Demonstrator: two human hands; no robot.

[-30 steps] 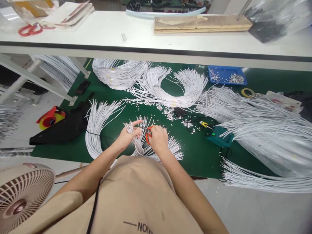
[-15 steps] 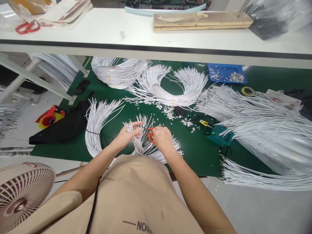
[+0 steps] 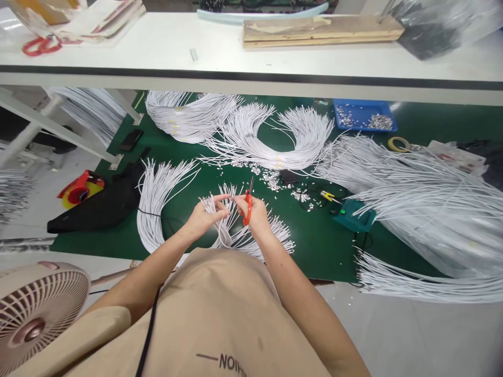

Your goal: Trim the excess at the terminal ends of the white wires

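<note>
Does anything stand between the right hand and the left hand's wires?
The left hand itself partly does: it holds the bundle of white wires, with its index finger and thumb extended toward the right hand. No other obstacle shows in that gap. The red-handled cutters in the right hand point away from the body.

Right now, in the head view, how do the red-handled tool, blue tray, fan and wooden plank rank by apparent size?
Fan, cut off by the frame
Wooden plank
Blue tray
Red-handled tool, in right hand
</note>
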